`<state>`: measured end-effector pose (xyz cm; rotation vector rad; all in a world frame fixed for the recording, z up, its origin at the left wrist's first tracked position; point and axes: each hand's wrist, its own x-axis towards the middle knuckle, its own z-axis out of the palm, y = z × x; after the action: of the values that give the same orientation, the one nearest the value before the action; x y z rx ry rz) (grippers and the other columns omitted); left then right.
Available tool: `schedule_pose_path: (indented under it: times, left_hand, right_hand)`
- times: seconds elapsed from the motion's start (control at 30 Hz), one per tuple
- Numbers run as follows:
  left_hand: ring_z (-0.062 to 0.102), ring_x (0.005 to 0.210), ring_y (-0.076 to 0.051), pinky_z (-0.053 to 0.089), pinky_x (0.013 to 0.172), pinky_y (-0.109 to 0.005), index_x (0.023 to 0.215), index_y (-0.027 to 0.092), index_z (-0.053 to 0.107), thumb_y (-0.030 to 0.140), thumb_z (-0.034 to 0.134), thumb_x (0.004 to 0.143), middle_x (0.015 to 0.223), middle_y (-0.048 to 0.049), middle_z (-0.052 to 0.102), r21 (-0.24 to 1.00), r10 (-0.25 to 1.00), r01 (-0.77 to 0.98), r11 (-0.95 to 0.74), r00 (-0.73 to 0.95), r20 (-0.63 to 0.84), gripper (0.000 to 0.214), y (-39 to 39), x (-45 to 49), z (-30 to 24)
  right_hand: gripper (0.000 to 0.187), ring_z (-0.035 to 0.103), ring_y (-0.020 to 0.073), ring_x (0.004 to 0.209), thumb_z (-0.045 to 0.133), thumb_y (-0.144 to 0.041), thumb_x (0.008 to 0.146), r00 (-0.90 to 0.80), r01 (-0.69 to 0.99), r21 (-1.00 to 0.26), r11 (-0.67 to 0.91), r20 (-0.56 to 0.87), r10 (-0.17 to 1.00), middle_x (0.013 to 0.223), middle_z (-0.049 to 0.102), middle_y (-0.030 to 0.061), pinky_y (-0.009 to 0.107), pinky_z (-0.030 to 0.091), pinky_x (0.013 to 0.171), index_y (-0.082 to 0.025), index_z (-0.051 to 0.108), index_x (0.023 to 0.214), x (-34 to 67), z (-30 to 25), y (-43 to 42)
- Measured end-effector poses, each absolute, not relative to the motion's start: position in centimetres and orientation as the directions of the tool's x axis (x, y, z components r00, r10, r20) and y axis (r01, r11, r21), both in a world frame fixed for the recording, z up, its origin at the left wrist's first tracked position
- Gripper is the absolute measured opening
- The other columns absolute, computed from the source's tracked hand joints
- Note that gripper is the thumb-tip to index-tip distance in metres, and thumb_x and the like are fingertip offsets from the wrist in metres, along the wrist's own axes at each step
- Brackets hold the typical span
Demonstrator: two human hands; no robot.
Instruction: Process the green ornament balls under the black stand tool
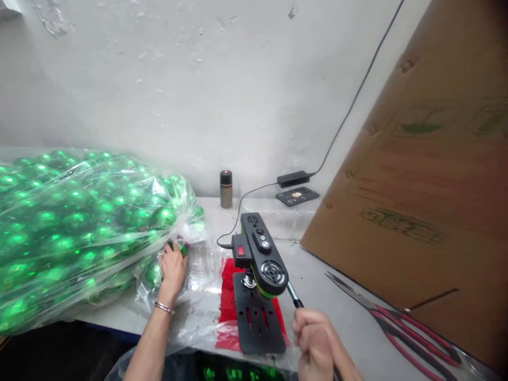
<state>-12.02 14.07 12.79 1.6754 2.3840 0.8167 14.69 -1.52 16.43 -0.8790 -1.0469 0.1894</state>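
Observation:
My left hand (pixel 173 264) reaches to the mouth of a clear plastic bag (pixel 159 188) full of shiny green balls. Its fingers curl over a green ball (pixel 183 247), partly hidden by the hand. My right hand (pixel 315 338) is closed around the lever (pixel 294 295), a metal rod with a black grip beside a black electric machine (pixel 265 251). This machine has round vents and a small box with a red switch (pixel 241 251). Its slotted black base plate (pixel 260 330) lies over a red sheet (pixel 228 301).
A dark-capped bottle (pixel 226 189) stands by the wall. Behind the machine are a power adapter (pixel 293 179) with its cable and a black phone-like slab (pixel 297 196). Large red-handled scissors (pixel 397 323) lie at right, near a leaning cardboard box (pixel 428 174).

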Motion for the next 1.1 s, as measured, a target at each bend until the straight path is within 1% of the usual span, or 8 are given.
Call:
schedule_pose_path:
  times: [0.13, 0.27, 0.37, 0.43, 0.47, 0.63, 0.8, 1.1]
  left_hand:
    - [0.064, 0.138, -0.053, 0.046, 0.12, -0.071, 0.14, 0.002, 0.061, 0.036, 0.072, 0.086, 0.143, -0.0332, 0.065, 0.629, 0.914, 0.746, 0.217, -0.382, 0.137, 0.065, 13.6, -12.1, 13.6]
    - [0.074, 0.127, -0.042, 0.062, 0.105, -0.054, 0.141, 0.009, 0.062, 0.069, 0.063, 0.089, 0.137, -0.0248, 0.074, 0.809, 0.948, 0.568, 0.15, -0.314, 0.044, 0.08, 11.1, -10.7, 13.2]
    - [0.082, 0.109, -0.036, 0.067, 0.092, -0.047, 0.134, 0.014, 0.068, 0.091, 0.052, 0.089, 0.123, -0.0195, 0.082, 0.968, 0.971, 0.164, 0.191, -0.178, -0.162, 0.09, 8.3, -8.6, 11.7]
    - [0.083, 0.11, -0.036, 0.067, 0.094, -0.048, 0.133, 0.017, 0.069, 0.095, 0.064, 0.081, 0.124, -0.0192, 0.083, 0.955, 0.955, -0.12, 0.272, -0.092, -0.283, 0.095, 6.6, -7.0, 10.4]
    - [0.081, 0.115, -0.037, 0.066, 0.098, -0.048, 0.133, 0.018, 0.07, 0.094, 0.072, 0.077, 0.127, -0.019, 0.083, 0.941, 0.948, -0.179, 0.287, -0.088, -0.306, 0.094, 5.9, -6.2, 9.7]
    - [0.071, 0.138, -0.039, 0.055, 0.12, -0.052, 0.137, 0.02, 0.068, 0.082, 0.079, 0.075, 0.142, -0.0178, 0.078, 0.984, 0.974, 0.102, 0.143, -0.193, -0.122, 0.088, 4.0, -2.8, 7.3]
    - [0.076, 0.128, -0.04, 0.058, 0.113, -0.057, 0.148, 0.02, 0.064, 0.06, 0.08, 0.079, 0.137, -0.0169, 0.08, 0.931, 0.994, 0.362, 0.057, -0.111, -0.018, 0.081, 2.7, -0.7, 6.4]
    - [0.073, 0.133, -0.043, 0.057, 0.116, -0.065, 0.143, 0.02, 0.064, 0.038, 0.08, 0.076, 0.139, -0.0193, 0.077, 0.873, 0.979, 0.455, -0.173, -0.014, 0.201, 0.071, 1.7, 1.6, 5.3]
  right_hand:
    - [0.047, 0.057, 0.0146, 0.06, 0.063, -0.024, 0.11, 0.488, 0.257, -0.686, 0.681, 0.7, 0.521, 0.062, 0.054, 0.0006, 0.026, 0.04, 0.052, -0.021, 0.055, 0.064, 15.0, 17.0, -1.3]
    - [0.046, 0.054, 0.0128, 0.055, 0.059, -0.024, 0.112, 0.47, 0.269, -0.703, 0.658, 0.692, 0.548, 0.061, 0.052, -0.0011, 0.026, 0.036, 0.049, -0.021, 0.053, 0.067, 15.0, 18.5, -1.1]
    - [0.042, 0.053, 0.0116, 0.054, 0.055, -0.022, 0.114, 0.454, 0.301, -0.711, 0.635, 0.693, 0.56, 0.064, 0.054, -0.0018, 0.027, 0.038, 0.05, -0.021, 0.056, 0.072, 14.9, 20.0, -1.0]
    - [0.042, 0.054, 0.0116, 0.056, 0.053, -0.021, 0.115, 0.431, 0.313, -0.707, 0.634, 0.701, 0.569, 0.065, 0.054, -0.0019, 0.027, 0.04, 0.053, -0.021, 0.057, 0.073, 14.9, 20.9, -0.9]
    - [0.042, 0.054, 0.0117, 0.057, 0.053, -0.021, 0.115, 0.421, 0.314, -0.709, 0.632, 0.7, 0.577, 0.066, 0.054, -0.0019, 0.027, 0.04, 0.054, -0.021, 0.057, 0.073, 14.9, 21.2, -0.8]
    - [0.043, 0.053, 0.0123, 0.058, 0.052, -0.025, 0.116, 0.402, 0.319, -0.722, 0.615, 0.69, 0.602, 0.065, 0.053, -0.0021, 0.027, 0.039, 0.054, -0.022, 0.054, 0.073, 15.0, 22.0, -1.0]
    - [0.041, 0.053, 0.0114, 0.059, 0.051, -0.024, 0.117, 0.384, 0.321, -0.722, 0.613, 0.691, 0.613, 0.067, 0.054, -0.0025, 0.026, 0.039, 0.055, -0.022, 0.055, 0.076, 15.0, 21.7, -1.1]
    - [0.04, 0.053, 0.012, 0.06, 0.051, -0.023, 0.116, 0.37, 0.322, -0.716, 0.62, 0.698, 0.613, 0.069, 0.053, -0.0023, 0.027, 0.041, 0.056, -0.022, 0.057, 0.077, 15.2, 21.3, -1.3]
